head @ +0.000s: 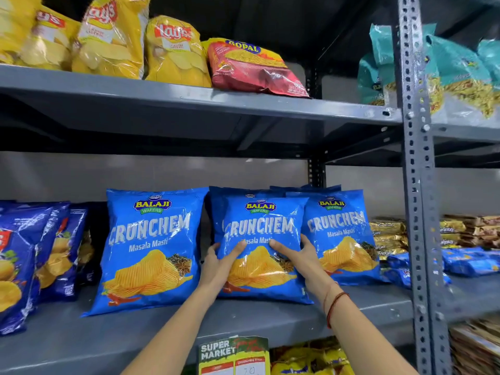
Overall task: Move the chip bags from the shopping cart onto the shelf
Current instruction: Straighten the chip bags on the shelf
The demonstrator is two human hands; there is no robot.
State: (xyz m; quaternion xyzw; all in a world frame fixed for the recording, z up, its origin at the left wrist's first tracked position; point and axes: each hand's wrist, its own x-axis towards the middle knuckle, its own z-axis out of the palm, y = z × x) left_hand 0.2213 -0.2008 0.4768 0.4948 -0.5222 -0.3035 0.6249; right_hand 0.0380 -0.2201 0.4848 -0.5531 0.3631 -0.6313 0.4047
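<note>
A blue Crunchem chip bag (pixel 261 223) stands upright on the grey middle shelf (pixel 243 318), in front of another blue bag. My left hand (pixel 220 263) grips its lower left edge, thumb across the front. My right hand (pixel 299 255) holds its lower right side, fingers spread on the front. A second Crunchem bag (pixel 151 247) stands just to the left, a third Crunchem bag (pixel 343 234) leans behind on the right. The shopping cart is out of view.
Dark blue chip bags (pixel 40 255) fill the shelf's left end. Yellow Lay's bags (pixel 113 36) and a red Gopal bag (pixel 251 69) sit on the upper shelf. A perforated steel post (pixel 418 185) stands at right, with gold packets (pixel 389 234) beside it. A supermarket price tag (pixel 234 355) hangs below.
</note>
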